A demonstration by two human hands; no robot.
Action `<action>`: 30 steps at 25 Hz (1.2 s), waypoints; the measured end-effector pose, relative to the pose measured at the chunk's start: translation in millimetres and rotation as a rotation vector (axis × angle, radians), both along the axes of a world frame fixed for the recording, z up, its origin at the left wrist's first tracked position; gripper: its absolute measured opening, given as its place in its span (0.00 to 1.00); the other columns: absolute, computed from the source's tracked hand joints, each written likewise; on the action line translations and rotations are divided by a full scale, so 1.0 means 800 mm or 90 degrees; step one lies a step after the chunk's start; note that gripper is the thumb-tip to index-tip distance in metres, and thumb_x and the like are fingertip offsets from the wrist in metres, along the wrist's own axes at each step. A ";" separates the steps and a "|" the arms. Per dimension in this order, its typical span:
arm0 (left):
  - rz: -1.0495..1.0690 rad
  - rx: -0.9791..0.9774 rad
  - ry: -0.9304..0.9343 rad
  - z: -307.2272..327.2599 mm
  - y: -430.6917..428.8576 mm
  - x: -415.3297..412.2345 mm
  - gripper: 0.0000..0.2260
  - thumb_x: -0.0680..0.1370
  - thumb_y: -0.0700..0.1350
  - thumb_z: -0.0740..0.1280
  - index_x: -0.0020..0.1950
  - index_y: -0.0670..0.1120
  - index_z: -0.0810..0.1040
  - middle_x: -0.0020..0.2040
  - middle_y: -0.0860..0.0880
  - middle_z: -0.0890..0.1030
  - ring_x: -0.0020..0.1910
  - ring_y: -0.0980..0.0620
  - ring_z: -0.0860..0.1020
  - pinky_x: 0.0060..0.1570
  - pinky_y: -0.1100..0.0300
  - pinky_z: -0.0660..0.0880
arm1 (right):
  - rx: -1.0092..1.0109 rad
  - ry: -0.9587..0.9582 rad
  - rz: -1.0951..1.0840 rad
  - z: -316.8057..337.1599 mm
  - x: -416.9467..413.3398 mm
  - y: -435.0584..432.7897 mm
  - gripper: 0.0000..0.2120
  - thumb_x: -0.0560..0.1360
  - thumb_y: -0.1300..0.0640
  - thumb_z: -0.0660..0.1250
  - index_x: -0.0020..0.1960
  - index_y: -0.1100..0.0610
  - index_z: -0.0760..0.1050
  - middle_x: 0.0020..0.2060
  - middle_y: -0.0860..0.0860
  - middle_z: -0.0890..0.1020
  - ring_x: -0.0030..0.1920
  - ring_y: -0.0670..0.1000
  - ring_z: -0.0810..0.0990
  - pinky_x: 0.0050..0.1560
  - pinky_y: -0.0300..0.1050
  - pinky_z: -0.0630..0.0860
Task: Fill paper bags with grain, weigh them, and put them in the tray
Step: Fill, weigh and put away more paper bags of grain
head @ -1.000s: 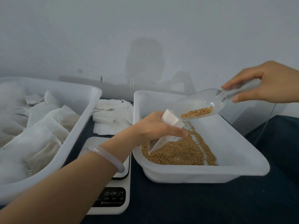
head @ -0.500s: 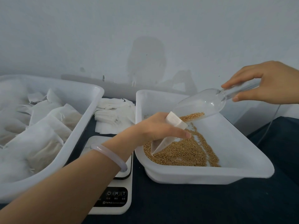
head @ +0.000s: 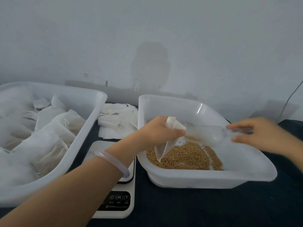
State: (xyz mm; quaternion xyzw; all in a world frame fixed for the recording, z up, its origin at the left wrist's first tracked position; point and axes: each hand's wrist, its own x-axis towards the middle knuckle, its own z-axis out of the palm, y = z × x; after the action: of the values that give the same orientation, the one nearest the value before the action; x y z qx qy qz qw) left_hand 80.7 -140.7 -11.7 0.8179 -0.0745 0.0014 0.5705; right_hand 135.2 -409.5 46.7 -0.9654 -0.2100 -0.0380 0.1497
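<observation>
While the left hand (head: 159, 130) curls its grip round a white paper bag (head: 166, 147), the bag hangs tilted over the grain (head: 185, 157). Its folded top pokes up above the fingers and its lower corner reaches down to the heap. Whether that corner touches the kernels cannot be told.

The grain lies in a low brown pile in the near part of the right tray (head: 213, 179), a white plastic one. A clear scoop (head: 211, 133) lies roughly level above this tray, its mouth just beside the bag's top. The right hand (head: 262, 135) has its grip on the scoop's handle, thumb below and fingers above. Both hand and scoop are smeared by motion blur, so what the scoop holds is unclear.

A pale bracelet (head: 113, 161) circles the left wrist, above a white scale (head: 114, 202) with 3 buttons on its dark panel. The scale sits between the 2 trays. Beyond it lies a loose stack of empty bags (head: 118, 122). The left tray (head: 91, 128) holds many filled bags (head: 49, 141), lying flat and overlapping. All this rests on a dark surface (head: 213, 207) against a pale wall (head: 147, 38), where a thin cable (head: 288, 99) runs down at the far right.
</observation>
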 end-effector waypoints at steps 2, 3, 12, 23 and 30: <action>0.011 -0.056 -0.030 0.001 0.003 -0.005 0.07 0.75 0.50 0.69 0.41 0.47 0.79 0.34 0.53 0.81 0.36 0.56 0.80 0.41 0.62 0.77 | -0.089 0.022 0.009 -0.032 -0.005 0.017 0.16 0.68 0.51 0.74 0.53 0.38 0.75 0.49 0.37 0.79 0.47 0.38 0.75 0.59 0.43 0.70; 0.010 -0.095 -0.042 0.003 0.006 -0.008 0.08 0.75 0.49 0.69 0.43 0.45 0.80 0.36 0.50 0.82 0.37 0.54 0.81 0.40 0.61 0.78 | -0.113 0.038 0.019 -0.046 -0.008 0.026 0.17 0.69 0.49 0.73 0.56 0.40 0.76 0.50 0.36 0.79 0.48 0.37 0.75 0.60 0.42 0.71; -0.115 -0.171 -0.039 0.049 0.049 -0.020 0.11 0.74 0.52 0.64 0.49 0.50 0.84 0.56 0.50 0.82 0.54 0.53 0.80 0.53 0.60 0.77 | 0.213 0.181 0.194 -0.032 -0.022 0.109 0.25 0.64 0.39 0.71 0.59 0.42 0.72 0.52 0.35 0.79 0.56 0.38 0.77 0.59 0.38 0.73; -0.068 -0.085 -0.063 0.053 0.097 -0.038 0.17 0.69 0.54 0.72 0.57 0.55 0.76 0.54 0.54 0.80 0.52 0.57 0.80 0.50 0.62 0.77 | 0.545 0.231 0.255 -0.035 -0.039 0.217 0.23 0.58 0.47 0.77 0.48 0.58 0.81 0.43 0.56 0.85 0.46 0.58 0.83 0.48 0.53 0.81; 0.125 0.355 -0.039 0.037 0.167 -0.065 0.11 0.61 0.49 0.79 0.27 0.50 0.77 0.25 0.56 0.73 0.27 0.57 0.69 0.30 0.67 0.65 | 0.305 0.105 0.317 -0.049 -0.053 0.287 0.13 0.64 0.47 0.76 0.41 0.55 0.80 0.36 0.50 0.82 0.37 0.48 0.80 0.36 0.40 0.73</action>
State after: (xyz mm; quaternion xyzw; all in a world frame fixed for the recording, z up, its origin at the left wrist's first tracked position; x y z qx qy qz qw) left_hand 28.9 -6.7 18.0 0.9459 -0.0094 0.0608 0.3186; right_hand 92.7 -180.2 7.3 -0.8217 -0.4114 0.0294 0.3932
